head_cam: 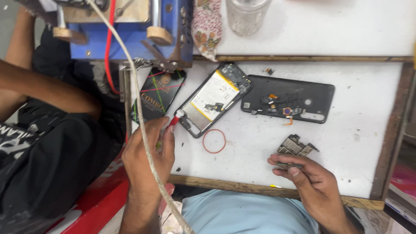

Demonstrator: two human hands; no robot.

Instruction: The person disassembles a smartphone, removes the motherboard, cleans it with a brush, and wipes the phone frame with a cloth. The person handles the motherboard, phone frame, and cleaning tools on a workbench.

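White worktable [346,112] with wood rim — left hand [149,154] pinching a red tool [175,118] at the opened phone [214,99], right hand [307,175] pinching a board [296,147] near the front edge.

Both forearms are entering from the lower edge of the view, bare to the wrist, and are reaching forward and slightly inward. The left hand [147,151] is lying back-upward, its fingers curled into a closed grip with the thumb and forefinger pinching together at the upper tip of the hand. The right hand [303,173] is sitting lower and well apart from the left, its wrist angled toward the lower right corner, its fingers [281,161] pointing leftward and pressing together in a light pinch.
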